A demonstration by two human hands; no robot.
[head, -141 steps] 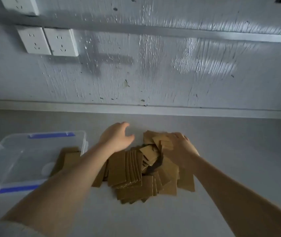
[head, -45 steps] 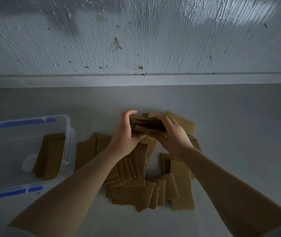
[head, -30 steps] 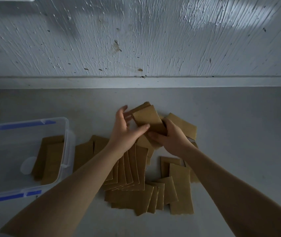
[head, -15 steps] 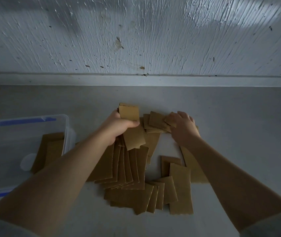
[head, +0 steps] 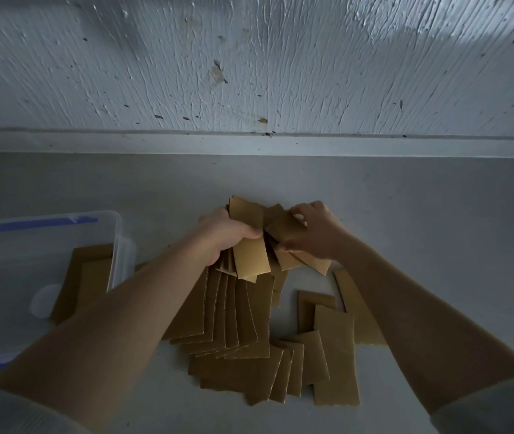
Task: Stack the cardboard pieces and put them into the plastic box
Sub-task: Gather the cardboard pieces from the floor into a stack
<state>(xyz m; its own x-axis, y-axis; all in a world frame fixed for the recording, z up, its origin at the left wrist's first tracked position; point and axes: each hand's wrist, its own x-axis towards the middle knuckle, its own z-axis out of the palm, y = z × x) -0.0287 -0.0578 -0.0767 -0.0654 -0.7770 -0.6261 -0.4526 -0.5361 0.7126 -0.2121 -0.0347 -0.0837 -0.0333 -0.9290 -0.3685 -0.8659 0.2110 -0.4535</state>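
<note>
Brown cardboard pieces (head: 246,317) lie fanned out on the grey surface in front of me. My left hand (head: 223,236) grips a small stack of cardboard pieces (head: 249,245), held upright above the fan. My right hand (head: 315,233) is closed on a few more pieces (head: 284,227) just to the right of that stack, touching it. A clear plastic box (head: 118,245) with blue clips stands at the left, with several cardboard pieces (head: 89,277) lying flat inside it.
A rough white wall with a ledge (head: 255,145) runs along the back of the surface. More loose cardboard pieces (head: 334,349) lie at the front right, partly under my right forearm. Bare grey surface stretches to the right.
My right hand has picked up a few pieces from behind the fan and brought them leftwards against the stack in my left hand. The left hand has barely moved.
</note>
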